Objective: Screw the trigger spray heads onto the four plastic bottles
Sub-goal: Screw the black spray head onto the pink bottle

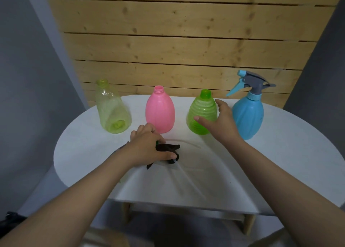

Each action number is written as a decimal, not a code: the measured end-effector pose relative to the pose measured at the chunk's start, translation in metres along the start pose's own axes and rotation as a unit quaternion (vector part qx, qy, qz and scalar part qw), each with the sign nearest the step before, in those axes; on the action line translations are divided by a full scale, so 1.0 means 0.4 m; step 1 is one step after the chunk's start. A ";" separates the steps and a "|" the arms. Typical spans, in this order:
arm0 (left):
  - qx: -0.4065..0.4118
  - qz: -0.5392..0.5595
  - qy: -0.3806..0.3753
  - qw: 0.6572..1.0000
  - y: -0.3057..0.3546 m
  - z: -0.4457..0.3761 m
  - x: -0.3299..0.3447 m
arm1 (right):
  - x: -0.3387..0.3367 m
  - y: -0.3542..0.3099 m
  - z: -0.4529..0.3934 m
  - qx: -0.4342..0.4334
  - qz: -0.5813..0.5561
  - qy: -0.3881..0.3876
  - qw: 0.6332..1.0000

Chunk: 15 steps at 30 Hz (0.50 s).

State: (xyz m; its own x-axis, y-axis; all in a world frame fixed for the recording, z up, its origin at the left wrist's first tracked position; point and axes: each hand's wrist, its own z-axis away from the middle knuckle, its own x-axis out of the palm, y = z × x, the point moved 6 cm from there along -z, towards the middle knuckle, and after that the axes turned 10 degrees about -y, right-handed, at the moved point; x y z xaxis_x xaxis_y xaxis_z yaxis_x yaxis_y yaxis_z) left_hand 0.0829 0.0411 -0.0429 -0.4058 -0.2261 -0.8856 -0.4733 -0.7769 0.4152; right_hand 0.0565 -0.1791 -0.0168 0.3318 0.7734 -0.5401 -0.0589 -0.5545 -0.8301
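Head view: my left hand [149,145] pinches the dark spray head [169,150] on the table [280,162], right hand [220,123] spread at the ribbed green bottle [200,114]; I should steady it, then seat the threads squarely.

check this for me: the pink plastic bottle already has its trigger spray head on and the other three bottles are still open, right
Not quite. In the head view, the blue plastic bottle on the right carries the grey and blue trigger spray head, not the pink plastic bottle. The other three are still open.
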 end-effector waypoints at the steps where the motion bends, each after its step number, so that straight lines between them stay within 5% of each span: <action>1: -0.001 0.000 -0.008 1.000 0.000 -0.001 0.000 | 0.006 -0.001 -0.006 -0.004 -0.018 -0.009 1.000; 15: -0.002 0.075 -0.002 0.997 0.018 0.001 -0.012 | -0.013 0.005 0.021 -0.010 -0.010 -0.028 1.000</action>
State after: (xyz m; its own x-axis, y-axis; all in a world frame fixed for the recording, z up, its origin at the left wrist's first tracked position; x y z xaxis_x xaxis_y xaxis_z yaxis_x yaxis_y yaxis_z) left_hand 0.0811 0.0368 -0.0357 -0.4743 -0.3372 -0.8132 -0.4051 -0.7366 0.5417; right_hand 0.0467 -0.1815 -0.0170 0.2802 0.8001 -0.5304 -0.0336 -0.5440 -0.8384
